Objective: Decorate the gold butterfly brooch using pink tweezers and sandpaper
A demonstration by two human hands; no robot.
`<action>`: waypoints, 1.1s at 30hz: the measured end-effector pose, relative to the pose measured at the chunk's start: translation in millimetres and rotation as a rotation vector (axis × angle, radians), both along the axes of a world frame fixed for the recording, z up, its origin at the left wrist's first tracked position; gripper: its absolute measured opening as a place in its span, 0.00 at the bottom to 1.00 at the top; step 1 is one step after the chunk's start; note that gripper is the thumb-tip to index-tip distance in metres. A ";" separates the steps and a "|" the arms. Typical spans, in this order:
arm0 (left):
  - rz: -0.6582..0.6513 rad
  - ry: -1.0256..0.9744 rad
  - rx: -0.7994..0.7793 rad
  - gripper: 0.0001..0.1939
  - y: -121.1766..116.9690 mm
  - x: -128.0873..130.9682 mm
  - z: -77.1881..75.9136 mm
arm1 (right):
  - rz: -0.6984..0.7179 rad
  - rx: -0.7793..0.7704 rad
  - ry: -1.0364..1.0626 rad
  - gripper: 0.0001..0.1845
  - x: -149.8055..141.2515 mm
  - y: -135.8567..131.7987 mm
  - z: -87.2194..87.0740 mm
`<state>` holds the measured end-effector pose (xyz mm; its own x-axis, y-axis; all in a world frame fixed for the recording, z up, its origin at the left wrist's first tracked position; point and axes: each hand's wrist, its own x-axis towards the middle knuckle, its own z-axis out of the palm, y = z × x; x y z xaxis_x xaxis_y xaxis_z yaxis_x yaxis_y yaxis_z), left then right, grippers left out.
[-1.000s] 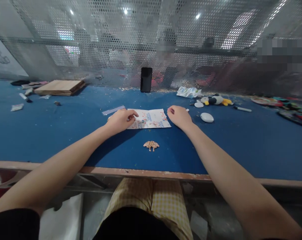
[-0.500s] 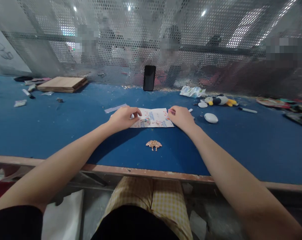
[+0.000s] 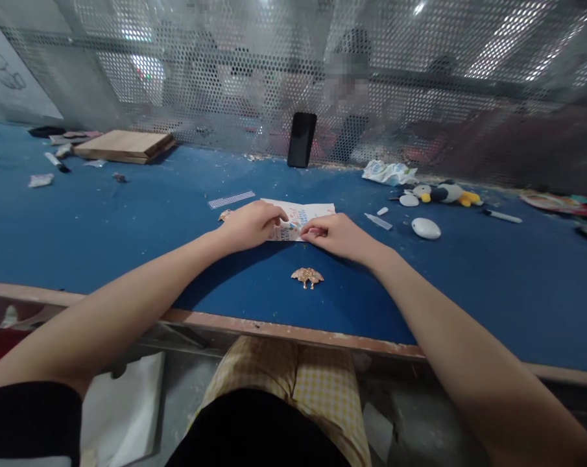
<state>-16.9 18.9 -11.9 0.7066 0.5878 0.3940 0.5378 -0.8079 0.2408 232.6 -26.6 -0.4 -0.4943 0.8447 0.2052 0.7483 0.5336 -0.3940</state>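
Observation:
A creased white sheet of paper (image 3: 317, 209) with coloured print lies on the blue table. My left hand (image 3: 251, 226) rests on its left part, fingers curved and thumb apart from the forefinger. The fingers of my right hand (image 3: 339, 235) are pinched together over the front middle of the sheet; anything between them is too small or hidden to make out. In front of the paper sits a gold, moth-shaped ornament (image 3: 307, 277) with sparkling wings. Part of a similar gold piece (image 3: 224, 215) shows behind my left hand. A strip of small gems (image 3: 231, 199) lies beyond it.
A dark phone (image 3: 301, 139) leans on the perforated metal screen. On the right are a small clear tube (image 3: 378, 221), a white oval case (image 3: 426, 228), a plush toy (image 3: 447, 193), a pen (image 3: 502, 216) and a crumpled packet (image 3: 389, 172). Wooden boards (image 3: 122, 145) lie at the back left.
My right hand has moved left from the paper's right edge to its front middle. The gold piece behind my left hand and the clear tube now show. The view has shifted slightly.

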 end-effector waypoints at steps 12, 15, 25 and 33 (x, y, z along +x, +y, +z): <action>-0.082 -0.031 0.049 0.12 -2.8 3.4 -3.3 | -0.010 0.029 -0.158 0.11 -6.5 -3.4 4.4; -0.080 -0.027 0.057 0.12 -3.4 5.8 -4.0 | -0.012 0.047 -0.215 0.12 -9.0 -5.3 5.7; -0.090 -0.015 0.065 0.11 -5.3 6.6 -4.3 | -0.040 0.056 -0.297 0.09 -12.8 -8.6 10.1; -0.069 -0.108 -0.055 0.11 -14.3 8.5 5.3 | -0.063 0.072 -0.247 0.05 -12.7 -6.2 4.1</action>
<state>-8.4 4.6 -6.6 0.7011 0.5621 0.4387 0.4500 -0.8261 0.3393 219.8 -32.8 3.7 -0.4838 0.8630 0.1455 0.8497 0.5030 -0.1581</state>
